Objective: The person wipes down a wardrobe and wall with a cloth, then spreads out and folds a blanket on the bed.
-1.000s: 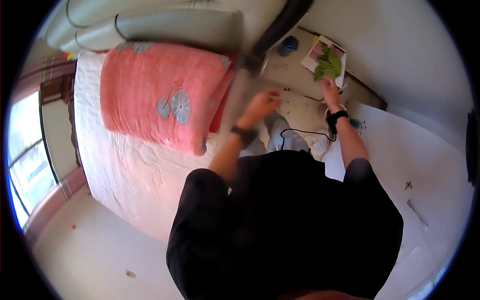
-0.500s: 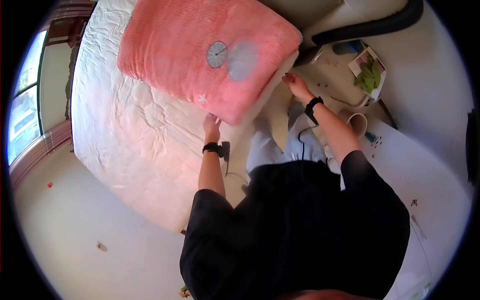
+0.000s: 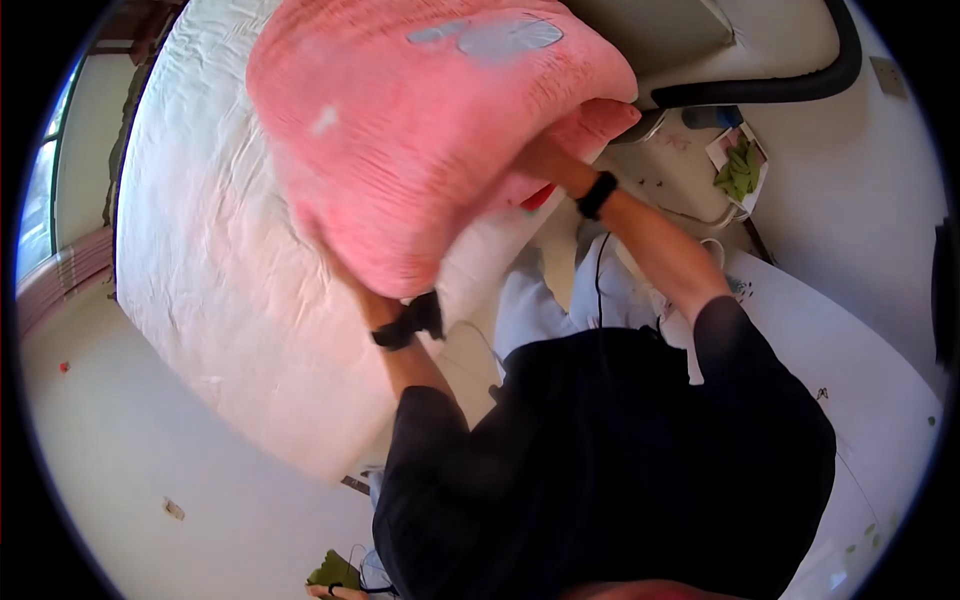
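Observation:
The thick pink plush blanket (image 3: 400,150), with grey ovals and a white patch, is lifted and bunched at its near side on the bed. My left hand (image 3: 368,298) holds its near left edge from the side; its fingers are mostly hidden and blurred. Deep in a fold at the right edge, my right hand (image 3: 556,166) holds the raised plush, its fingers covered. A small red and green patch (image 3: 540,198) shows below the right hand. Beneath the blanket lies a white quilted mattress cover (image 3: 230,300). Both wrists wear black bands.
A padded headboard-like panel with a black tube (image 3: 760,95) stands at upper right. Near it are a dark blue container (image 3: 712,117) and a tray with green leaves (image 3: 738,170). My legs stand beside the bed. A green item (image 3: 335,570) and cords lie at the lower left.
Both hands have moved into the blanket's near edge and raised it. The near side now bulges and folds, and the grey ovals have shifted up and right. My left hand has moved leftward.

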Demonstrator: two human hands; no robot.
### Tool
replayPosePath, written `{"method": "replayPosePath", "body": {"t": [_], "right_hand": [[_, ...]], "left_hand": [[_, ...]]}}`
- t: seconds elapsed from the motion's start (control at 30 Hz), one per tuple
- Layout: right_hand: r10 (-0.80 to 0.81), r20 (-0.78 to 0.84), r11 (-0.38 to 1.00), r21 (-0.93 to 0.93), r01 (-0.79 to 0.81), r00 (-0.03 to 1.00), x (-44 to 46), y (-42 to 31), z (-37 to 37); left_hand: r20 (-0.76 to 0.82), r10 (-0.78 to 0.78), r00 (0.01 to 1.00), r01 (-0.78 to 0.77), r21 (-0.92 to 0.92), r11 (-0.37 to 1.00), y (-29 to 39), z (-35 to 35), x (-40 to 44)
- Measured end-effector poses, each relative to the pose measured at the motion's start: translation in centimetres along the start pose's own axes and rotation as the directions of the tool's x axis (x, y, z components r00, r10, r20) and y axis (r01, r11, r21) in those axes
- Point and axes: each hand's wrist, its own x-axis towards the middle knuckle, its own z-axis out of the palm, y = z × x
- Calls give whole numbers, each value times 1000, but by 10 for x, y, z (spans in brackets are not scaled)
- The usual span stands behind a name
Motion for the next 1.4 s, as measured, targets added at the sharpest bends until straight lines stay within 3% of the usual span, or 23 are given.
{"method": "replayPosePath", "body": {"t": [0.13, 0.2, 0.3, 0.37, 0.43, 0.47, 0.53, 0.6, 0.63, 0.67, 0.7, 0.73, 0.8, 0.87, 0.9, 0.97, 1.03, 1.07, 1.1, 1.2, 1.23, 1.33, 1.4], "right_hand": [[-211, 380, 969, 200, 143, 901, -51, -118, 141], [-377, 489, 897, 404, 179, 786, -86, -180, 174], [-567, 539, 757, 640, 134, 623, -121, -235, 182], [-615, 540, 694, 717, 69, 575, -131, -237, 181], [-611, 516, 622, 782, -39, 600, -135, -208, 180], [-524, 523, 614, 779, -128, 672, -137, -175, 173], [-228, 583, 641, 693, -331, 780, -143, -96, 136], [246, 667, 750, 329, -574, 703, -138, -19, 63], [451, 673, 594, 264, -760, 586, -149, 29, 45], [563, 454, 613, 330, -718, 690, -152, 44, 2], [712, 350, 472, 403, -784, 609, -175, 111, 4], [816, 357, 249, 492, -834, 454, -153, 111, -41], [901, 231, 119, 683, -721, 367, -134, 143, -70], [889, 302, -39, 800, -598, 346, -98, 154, -89], [867, 345, -80, 808, -583, 359, -83, 159, -93], [823, 423, -166, 818, -551, 380, -52, 161, -83], [837, 408, -172, 829, -531, 365, -30, 165, -71], [844, 403, -177, 833, -525, 355, -30, 164, -68], [849, 395, -168, 831, -531, 350, -32, 161, -69], [856, 364, -127, 837, -533, 367, -34, 158, -74], [856, 353, -113, 841, -529, 378, -38, 154, -76], [850, 297, -71, 882, -465, 434, -42, 144, -85], [858, 186, 25, 916, -400, 480, -45, 130, -88]], "left_hand": [[186, -327, 927, 376, -427, 823, 191, 55, -22], [101, -165, 981, 176, -112, 978, 205, 55, -40], [88, 86, 992, -115, 413, 904, 223, 52, -64], [165, 219, 962, -270, 710, 650, 215, 45, -60], [351, -15, 936, -351, 936, 23, 124, -2, -30], [380, -181, 907, -405, 905, -127, 62, -37, -20], [233, -334, 913, -129, 943, 307, -37, -95, -28], [242, -468, 850, -46, 919, 392, -105, -141, -62], [288, -455, 843, -105, 917, 386, -114, -142, -77], [334, -443, 832, -165, 911, 378, -121, -138, -91], [308, -523, 795, -125, 926, 356, -122, -126, -96], [283, -601, 747, -87, 939, 334, -117, -109, -99], [202, -776, 598, 99, 941, 322, -129, -90, -105], [135, -925, 356, 379, 884, 275, -159, -76, -98], [59, -934, 353, 541, 801, 255, -166, -67, -97], [-85, -951, 299, 802, 562, 202, -177, -50, -94], [-47, -950, 307, 951, -14, 308, -215, -48, -97], [-38, -949, 312, 897, -316, 308, -216, -42, -99], [90, -871, 484, 760, -537, 367, -216, -39, -94], [-71, -869, 490, 621, -671, 405, -221, -54, -97], [-196, -852, 486, 611, -620, 492, -199, -48, -97], [-261, -713, 651, 516, -537, 667, -153, -54, -95], [-458, -476, 751, 388, -277, 879, -116, -61, -91]]}}
